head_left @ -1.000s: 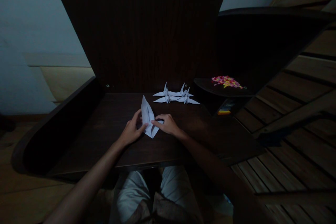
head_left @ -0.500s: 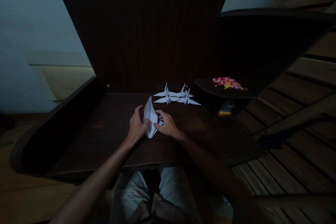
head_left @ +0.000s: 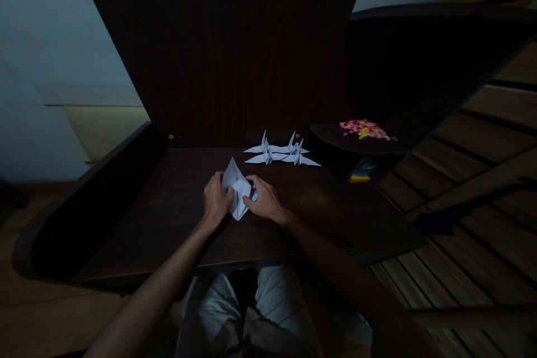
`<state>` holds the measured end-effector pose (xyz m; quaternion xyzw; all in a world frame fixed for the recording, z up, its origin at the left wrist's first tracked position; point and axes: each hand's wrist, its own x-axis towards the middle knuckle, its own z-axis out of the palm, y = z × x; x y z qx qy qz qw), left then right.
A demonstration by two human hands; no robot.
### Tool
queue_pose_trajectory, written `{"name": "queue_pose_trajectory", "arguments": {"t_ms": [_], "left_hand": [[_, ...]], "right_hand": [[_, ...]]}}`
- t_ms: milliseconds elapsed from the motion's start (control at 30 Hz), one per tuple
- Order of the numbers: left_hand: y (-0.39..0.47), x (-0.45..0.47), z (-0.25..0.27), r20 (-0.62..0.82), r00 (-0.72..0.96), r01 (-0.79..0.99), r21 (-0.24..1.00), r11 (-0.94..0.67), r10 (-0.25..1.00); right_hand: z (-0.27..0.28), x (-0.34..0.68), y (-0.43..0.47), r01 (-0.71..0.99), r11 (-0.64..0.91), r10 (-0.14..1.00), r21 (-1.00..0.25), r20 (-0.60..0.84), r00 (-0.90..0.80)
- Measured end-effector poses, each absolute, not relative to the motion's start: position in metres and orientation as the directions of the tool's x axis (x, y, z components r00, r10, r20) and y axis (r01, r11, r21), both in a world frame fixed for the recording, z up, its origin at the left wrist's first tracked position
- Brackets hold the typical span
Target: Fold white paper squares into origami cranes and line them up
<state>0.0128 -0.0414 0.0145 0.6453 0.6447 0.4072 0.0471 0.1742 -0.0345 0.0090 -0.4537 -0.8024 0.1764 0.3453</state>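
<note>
A folded sheet of white paper (head_left: 238, 187) is held above the dark desk, its pointed tip facing away from me and its creases showing. My left hand (head_left: 218, 196) grips its left side, the thumb lying on the front face. On the opposite edge, my right hand (head_left: 263, 197) pinches the paper between thumb and fingers; part of the sheet behind those fingers is hidden. Just beyond my hands, several white origami cranes (head_left: 279, 155) stand in two rows on the desk, wings touching or overlapping.
The dark wooden desk (head_left: 168, 224) has a raised side panel (head_left: 88, 201) at left and a tall back board (head_left: 235, 56). At right, a small shelf (head_left: 327, 137) bears a heap of pink, red and yellow bits (head_left: 364, 128). A yellow-edged item (head_left: 359, 178) sits beneath it.
The paper's upper tip has swung left and its left flap is spread wider, showing more of its face. My left hand has shifted slightly left and closed further round it.
</note>
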Motion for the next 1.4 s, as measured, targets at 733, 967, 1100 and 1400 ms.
{"name": "queue_pose_trajectory", "arguments": {"t_ms": [733,967,1100,1400], "left_hand": [[-0.047,-0.044,0.018,0.115,0.576,0.702,0.439,-0.562,0.809],[-0.038,-0.046,0.02,0.184,0.538,0.699,0.448,-0.557,0.823],[-0.023,-0.044,0.014,0.246,0.576,0.666,0.411,-0.622,0.78],[-0.014,-0.052,0.014,0.101,0.65,0.666,0.403,-0.628,0.753]], "right_hand": [[0.008,0.196,-0.023,0.573,0.735,0.677,-0.363,0.349,-0.648],[0.001,0.191,-0.022,0.604,0.702,0.712,-0.377,0.366,-0.599],[-0.001,0.196,-0.019,0.591,0.697,0.714,-0.406,0.33,-0.617],[-0.002,0.207,-0.009,0.587,0.671,0.729,-0.453,0.263,-0.631]]}}
